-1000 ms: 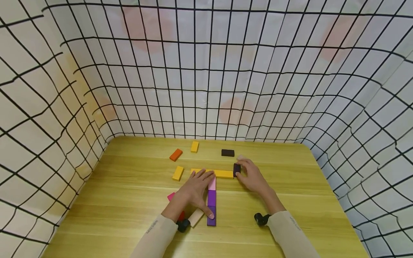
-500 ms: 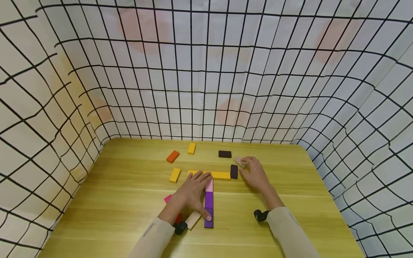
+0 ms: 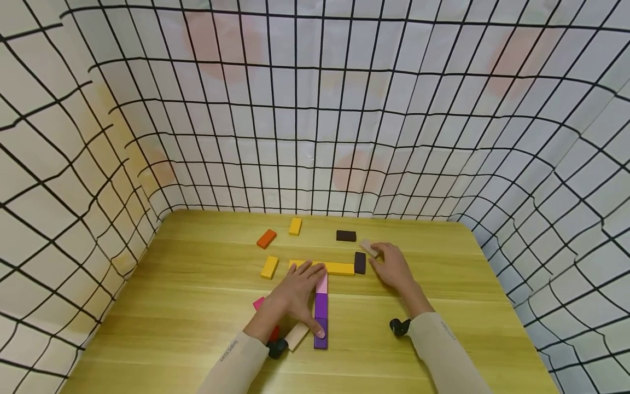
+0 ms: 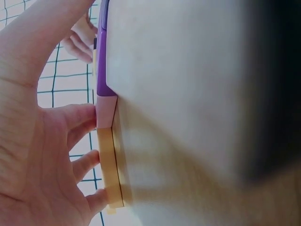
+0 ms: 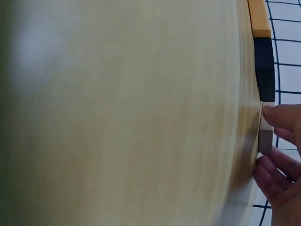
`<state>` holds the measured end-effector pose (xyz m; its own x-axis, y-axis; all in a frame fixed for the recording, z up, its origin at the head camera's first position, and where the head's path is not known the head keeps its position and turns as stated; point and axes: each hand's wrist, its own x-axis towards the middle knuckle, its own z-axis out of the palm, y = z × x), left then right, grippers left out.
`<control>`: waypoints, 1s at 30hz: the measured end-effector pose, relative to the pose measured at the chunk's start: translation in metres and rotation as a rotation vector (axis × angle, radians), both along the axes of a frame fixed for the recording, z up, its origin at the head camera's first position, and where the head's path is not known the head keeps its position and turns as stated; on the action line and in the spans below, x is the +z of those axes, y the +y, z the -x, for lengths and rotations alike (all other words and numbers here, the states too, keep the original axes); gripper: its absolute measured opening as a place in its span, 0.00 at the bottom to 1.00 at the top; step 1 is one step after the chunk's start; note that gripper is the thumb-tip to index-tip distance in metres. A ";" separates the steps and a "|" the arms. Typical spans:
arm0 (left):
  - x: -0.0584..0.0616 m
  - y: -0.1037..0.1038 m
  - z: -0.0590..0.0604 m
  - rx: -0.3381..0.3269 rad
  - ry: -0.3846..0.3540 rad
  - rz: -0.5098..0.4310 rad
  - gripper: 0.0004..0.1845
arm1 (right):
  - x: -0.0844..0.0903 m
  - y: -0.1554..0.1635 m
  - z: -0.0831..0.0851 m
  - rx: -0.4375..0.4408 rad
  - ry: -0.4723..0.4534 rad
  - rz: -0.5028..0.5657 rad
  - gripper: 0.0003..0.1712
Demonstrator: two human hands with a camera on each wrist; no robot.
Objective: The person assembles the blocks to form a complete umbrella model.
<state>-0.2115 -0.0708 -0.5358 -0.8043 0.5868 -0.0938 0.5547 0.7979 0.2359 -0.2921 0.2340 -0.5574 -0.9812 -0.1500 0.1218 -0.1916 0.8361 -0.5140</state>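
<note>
On the wooden worktop point(image 3: 197, 306), the left hand point(image 3: 294, 295) lies flat with fingers spread, pressing on the purple block point(image 3: 321, 323), the pink block point(image 3: 322, 283) and the long yellow block point(image 3: 339, 268), apparently to keep the T-shaped row from shifting. At about two o'clock from it, the right hand point(image 3: 394, 268) pinches a pale beige block point(image 3: 368, 247) between thumb and fingers, just beside the dark block point(image 3: 360, 262) that caps the yellow one's right end. Loose orange point(image 3: 266, 238), yellow point(image 3: 295, 226) and dark brown point(image 3: 346, 236) blocks lie toward twelve o'clock. No containers are visible.
</note>
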 end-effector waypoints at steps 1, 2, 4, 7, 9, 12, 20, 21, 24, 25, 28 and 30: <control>0.000 0.000 0.000 0.001 -0.001 -0.002 0.79 | 0.000 0.000 0.000 0.000 0.003 0.000 0.26; 0.000 0.000 0.000 0.001 0.000 -0.003 0.79 | 0.001 0.000 0.001 -0.002 0.008 0.001 0.25; -0.001 0.000 0.000 0.002 -0.001 -0.006 0.79 | 0.002 0.000 0.002 -0.003 0.020 0.004 0.24; -0.001 0.000 0.000 0.004 -0.001 -0.006 0.79 | 0.002 -0.001 0.004 -0.003 0.033 0.008 0.22; -0.001 0.000 0.000 0.008 -0.002 -0.002 0.79 | 0.002 -0.002 0.005 -0.005 0.043 0.017 0.20; -0.001 0.000 0.000 0.009 0.000 0.004 0.79 | 0.003 -0.004 0.008 -0.011 0.054 0.037 0.18; -0.001 -0.001 0.000 0.008 -0.007 0.014 0.79 | 0.003 -0.011 0.014 -0.049 0.073 0.052 0.19; -0.001 -0.001 0.000 0.008 -0.007 0.014 0.79 | 0.003 -0.012 0.015 -0.052 0.069 0.052 0.19; -0.001 -0.001 0.000 0.003 -0.005 0.014 0.79 | 0.003 -0.016 0.018 -0.053 0.052 0.059 0.19; -0.001 -0.001 0.000 0.002 -0.006 0.012 0.79 | 0.003 -0.018 0.019 -0.053 0.050 0.067 0.18; -0.001 -0.001 0.000 -0.002 -0.007 0.005 0.79 | 0.005 -0.022 0.022 -0.057 0.056 0.087 0.17; -0.001 -0.001 0.000 -0.003 -0.010 0.005 0.79 | 0.006 -0.026 0.023 -0.058 0.061 0.097 0.17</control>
